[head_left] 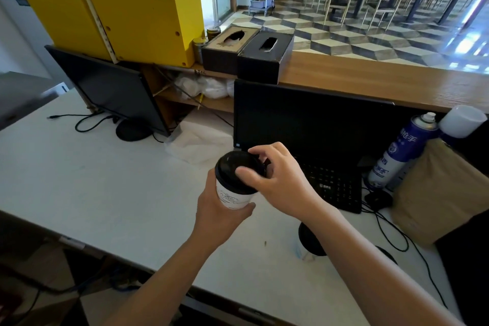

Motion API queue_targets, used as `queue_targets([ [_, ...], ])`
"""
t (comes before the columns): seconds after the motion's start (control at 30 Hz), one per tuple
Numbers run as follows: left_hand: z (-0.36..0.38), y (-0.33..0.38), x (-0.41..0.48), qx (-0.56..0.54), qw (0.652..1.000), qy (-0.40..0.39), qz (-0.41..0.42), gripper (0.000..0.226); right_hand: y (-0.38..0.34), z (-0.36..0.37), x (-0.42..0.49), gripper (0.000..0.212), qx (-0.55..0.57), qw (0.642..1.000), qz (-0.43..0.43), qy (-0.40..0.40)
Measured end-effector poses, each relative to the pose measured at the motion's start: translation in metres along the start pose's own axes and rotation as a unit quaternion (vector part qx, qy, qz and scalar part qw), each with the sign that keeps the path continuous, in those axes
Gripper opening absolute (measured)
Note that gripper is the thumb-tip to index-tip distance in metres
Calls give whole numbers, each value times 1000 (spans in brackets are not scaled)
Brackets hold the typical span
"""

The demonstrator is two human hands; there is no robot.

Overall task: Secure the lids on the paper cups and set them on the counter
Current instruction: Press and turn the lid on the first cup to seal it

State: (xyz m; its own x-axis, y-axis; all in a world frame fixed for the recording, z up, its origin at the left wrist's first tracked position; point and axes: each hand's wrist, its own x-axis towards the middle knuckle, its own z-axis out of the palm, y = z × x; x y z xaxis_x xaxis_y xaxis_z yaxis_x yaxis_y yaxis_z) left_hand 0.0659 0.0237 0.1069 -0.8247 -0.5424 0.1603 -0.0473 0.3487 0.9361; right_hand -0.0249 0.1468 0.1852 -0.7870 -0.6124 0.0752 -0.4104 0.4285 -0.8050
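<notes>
The left hand (221,216) wraps around the white paper cup (232,197), holding it up above the white counter (92,193). The right hand (277,180) presses its fingers on the black lid (232,167) (sitting on top). Behind stands a black screen (304,119).

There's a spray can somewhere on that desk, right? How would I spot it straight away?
Start at the black monitor in the middle of the white desk, then look right. The spray can leans there, just left of a brown paper bag. It is the only blue-and-white thing, with a small white nozzle on top.
</notes>
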Motion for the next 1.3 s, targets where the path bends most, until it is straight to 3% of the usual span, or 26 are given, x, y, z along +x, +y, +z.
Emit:
queue_targets([
  [0.07,0,-2,5,-1,1000,-21,-6,93,8,2,0,32,165,984,61,4],
  [0.13,2,-6,9,-20,999,-45,-3,93,15,8,-4,31,315,941,125,-13],
  [0.2,3,-8,9,-66,995,-76,-11,93,21,15,-8,36,393,905,162,-23],
  [0.27,4,-9,7,-106,987,-115,-24,88,27,18,-9,39,420,891,172,-18],
  [0.4,1,-7,5,-287,944,-129,-95,99,37,23,-10,38,414,894,174,-10],
  [0.5,3,-8,6,-375,908,-92,-164,65,48,38,-12,34,371,909,192,-8],
  [0.67,22,-41,1,-281,913,-28,-293,46,73,70,-18,32,410,871,270,6],
  [0.77,33,-60,-3,-267,906,-18,-329,39,95,89,-22,34,415,859,300,14],
  [1.1,57,-129,-5,-181,933,-36,-308,46,148,132,-12,35,354,865,354,32],
  [1.3,56,-135,-11,-126,952,-53,-275,44,163,143,-19,35,336,878,339,37],
])
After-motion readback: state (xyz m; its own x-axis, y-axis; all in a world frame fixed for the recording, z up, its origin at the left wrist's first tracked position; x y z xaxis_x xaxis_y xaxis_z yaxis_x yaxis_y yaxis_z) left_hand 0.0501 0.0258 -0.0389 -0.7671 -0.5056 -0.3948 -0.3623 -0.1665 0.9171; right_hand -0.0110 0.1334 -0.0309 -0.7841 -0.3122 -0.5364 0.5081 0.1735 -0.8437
